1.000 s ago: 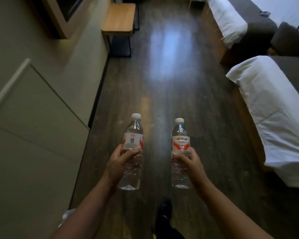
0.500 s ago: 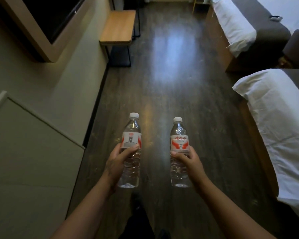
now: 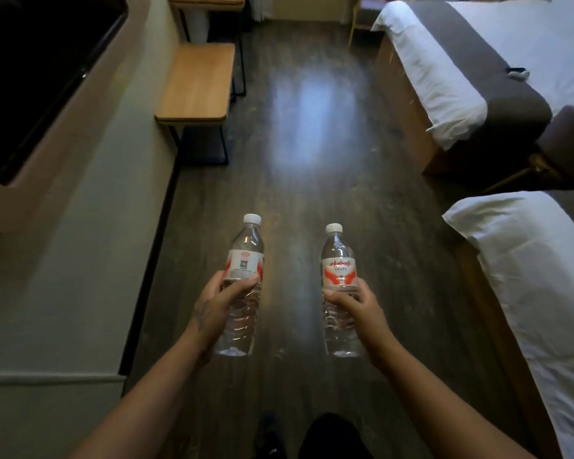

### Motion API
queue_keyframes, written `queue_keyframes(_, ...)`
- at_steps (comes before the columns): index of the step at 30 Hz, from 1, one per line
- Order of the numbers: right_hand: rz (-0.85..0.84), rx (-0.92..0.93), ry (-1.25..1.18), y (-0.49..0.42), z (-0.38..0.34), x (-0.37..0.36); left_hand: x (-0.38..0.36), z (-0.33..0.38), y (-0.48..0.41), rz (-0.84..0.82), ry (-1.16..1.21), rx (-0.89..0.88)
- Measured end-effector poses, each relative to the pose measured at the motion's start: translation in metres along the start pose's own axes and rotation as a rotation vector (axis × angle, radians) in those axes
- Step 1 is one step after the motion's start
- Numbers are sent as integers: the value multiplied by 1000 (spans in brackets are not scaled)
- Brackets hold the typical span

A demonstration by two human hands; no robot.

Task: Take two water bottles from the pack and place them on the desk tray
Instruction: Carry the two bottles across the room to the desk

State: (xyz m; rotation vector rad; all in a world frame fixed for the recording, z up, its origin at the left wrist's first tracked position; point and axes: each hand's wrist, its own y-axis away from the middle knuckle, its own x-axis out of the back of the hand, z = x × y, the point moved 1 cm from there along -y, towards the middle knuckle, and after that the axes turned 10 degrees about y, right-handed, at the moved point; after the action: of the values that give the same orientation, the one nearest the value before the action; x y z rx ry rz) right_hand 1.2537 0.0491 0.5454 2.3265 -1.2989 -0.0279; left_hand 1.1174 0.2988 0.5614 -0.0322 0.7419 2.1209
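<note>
Two bottles, both upright and held out over the floor [image 3: 312,180] — left hand [image 3: 217,308] has its fingers closed round the left bottle [image 3: 242,286], right hand [image 3: 362,309] gripping the right bottle [image 3: 338,289]. Wooden bench [image 3: 196,84] ahead by the left wall, well apart; beds [image 3: 461,71] along the right.

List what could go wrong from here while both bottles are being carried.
1. Left hand and right hand each grip a smooth bottle below the label; either the left bottle or the right bottle might slip.
2. The wooden bench juts into the dim walkway; a leg could clip it.
</note>
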Motion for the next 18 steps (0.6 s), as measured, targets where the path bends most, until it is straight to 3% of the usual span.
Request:
queue_keyframes(9, 61, -2, -102, -234, -94, 33, -65, 116, -226, -24, 16, -18)
queue_keyframes(18, -8, -6, -100, -490, -206, 71, -135, 242, -450, 49, 5, -8)
